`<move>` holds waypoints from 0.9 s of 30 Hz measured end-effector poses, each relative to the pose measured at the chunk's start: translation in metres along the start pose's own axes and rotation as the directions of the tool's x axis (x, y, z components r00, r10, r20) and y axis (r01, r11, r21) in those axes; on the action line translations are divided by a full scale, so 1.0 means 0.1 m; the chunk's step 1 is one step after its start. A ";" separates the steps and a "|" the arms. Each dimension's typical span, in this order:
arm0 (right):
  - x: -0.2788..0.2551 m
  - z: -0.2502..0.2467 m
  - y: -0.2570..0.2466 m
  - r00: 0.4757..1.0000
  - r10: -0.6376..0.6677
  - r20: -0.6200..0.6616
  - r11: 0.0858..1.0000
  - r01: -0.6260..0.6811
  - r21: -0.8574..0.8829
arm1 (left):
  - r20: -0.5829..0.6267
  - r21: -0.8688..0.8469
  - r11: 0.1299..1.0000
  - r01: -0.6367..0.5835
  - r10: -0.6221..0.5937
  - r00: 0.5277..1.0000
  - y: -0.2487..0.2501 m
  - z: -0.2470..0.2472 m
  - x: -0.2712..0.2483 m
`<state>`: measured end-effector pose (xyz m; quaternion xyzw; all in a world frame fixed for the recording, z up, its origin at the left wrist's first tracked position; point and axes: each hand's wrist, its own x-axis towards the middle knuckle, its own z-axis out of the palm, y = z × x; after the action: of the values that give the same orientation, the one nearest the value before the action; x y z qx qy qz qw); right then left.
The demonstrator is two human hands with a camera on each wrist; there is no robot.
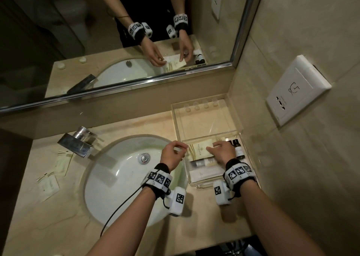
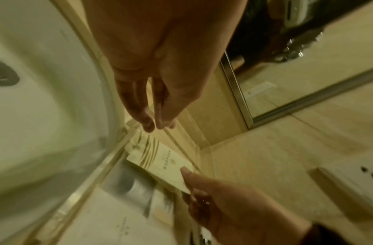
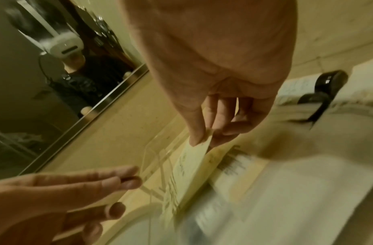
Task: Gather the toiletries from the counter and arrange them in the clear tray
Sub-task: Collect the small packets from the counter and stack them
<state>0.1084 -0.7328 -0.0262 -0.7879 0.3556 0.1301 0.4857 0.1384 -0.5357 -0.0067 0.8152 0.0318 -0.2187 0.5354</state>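
Right hand (image 1: 222, 152) fingers pinch the cream packet (image 1: 199, 150) over the clear tray (image 1: 206, 123); left hand (image 1: 172, 154) fingers loose beside it

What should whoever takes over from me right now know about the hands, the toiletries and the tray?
Right hand: pinches one end of a cream packet over the clear tray.
Left hand: empty, loosely open beside the packet's other end, above the sink rim.
Done: dark bottles and white tubes already lie in the tray's near end.
Left: set this packet down, then fetch the loose packets on the counter left of the sink, near the tap. The tray's far half is unfilled.
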 end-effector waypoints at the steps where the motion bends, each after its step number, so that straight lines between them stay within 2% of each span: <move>1: 0.00 0.04 -0.02 1.000 -0.002 -0.010 1.000 0.001 -0.010 | 0.049 0.089 0.996 -0.023 0.019 0.999 -0.01 0.02 0.00; 3: 0.01 0.12 -0.04 0.999 -0.015 -0.048 0.999 0.012 -0.053 | 0.130 0.214 0.976 -0.049 0.021 0.991 -0.04 0.05 0.00; 8: 0.00 0.23 -0.04 0.994 -0.047 -0.095 0.981 0.028 -0.190 | 0.241 0.395 0.910 -0.126 0.030 0.970 -0.12 0.13 -0.03; 12: -0.03 0.19 -0.04 0.993 -0.053 -0.106 0.970 0.026 -0.243 | 0.260 0.405 0.903 -0.142 0.035 0.965 -0.11 0.14 -0.03; 15: -0.15 0.14 -0.11 0.980 -0.136 -0.143 0.962 0.096 -0.256 | 0.165 0.263 0.962 -0.066 0.023 0.986 -0.06 0.01 -0.08; 19: -0.43 0.32 -0.36 0.933 -0.348 -0.090 0.934 0.336 -0.124 | 0.000 -0.008 0.999 0.036 -0.036 0.999 -0.02 -0.40 -0.28; 22: -0.72 0.68 -0.65 0.909 -0.414 0.045 0.910 0.414 0.003 | -0.079 -0.142 0.988 0.061 -0.072 0.994 -0.08 -0.86 -0.55; 27: -1.20 1.52 -1.06 0.828 -0.481 0.288 0.871 0.487 0.056 | -0.192 -0.180 0.979 0.100 -0.134 0.972 -0.47 -1.77 -0.99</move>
<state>0.1165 -0.5214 0.0364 -0.8289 0.0672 0.1215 0.5420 0.0925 -0.3405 0.0505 0.7816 0.1527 -0.1623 0.5826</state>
